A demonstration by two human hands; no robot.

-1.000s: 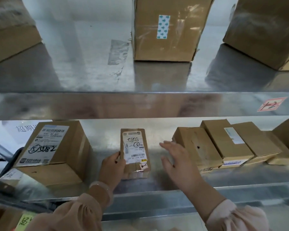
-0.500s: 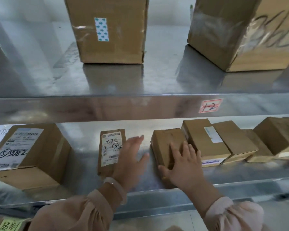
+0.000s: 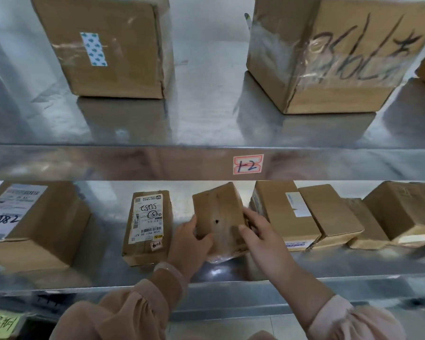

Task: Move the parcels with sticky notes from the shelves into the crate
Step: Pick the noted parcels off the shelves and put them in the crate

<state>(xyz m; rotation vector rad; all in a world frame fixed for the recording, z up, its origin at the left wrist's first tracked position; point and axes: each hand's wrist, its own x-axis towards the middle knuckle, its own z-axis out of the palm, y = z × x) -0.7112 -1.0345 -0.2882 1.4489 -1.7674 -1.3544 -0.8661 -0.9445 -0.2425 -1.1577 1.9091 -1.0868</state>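
Note:
A small plain brown parcel (image 3: 219,214) stands tilted on the lower metal shelf (image 3: 231,273), its far end raised. My left hand (image 3: 190,244) grips its left side and my right hand (image 3: 260,231) grips its right side. No sticky note shows on its visible face. To its left lies a narrow parcel (image 3: 147,224) with a white shipping label and a small handwritten tag. At the bottom left corner, a yellow sticky note (image 3: 3,323) with writing sits on something below the shelf.
A large labelled box (image 3: 35,224) stands at the shelf's left. Several flat brown parcels (image 3: 304,214) crowd the right side, close to my right hand. The upper shelf holds two big boxes (image 3: 113,45) (image 3: 329,52). A red-marked tag (image 3: 247,164) is on the shelf edge.
My left hand left the narrow labelled parcel and moved right onto the plain one. Both hands now grip it and have tipped it up. The view has shifted right.

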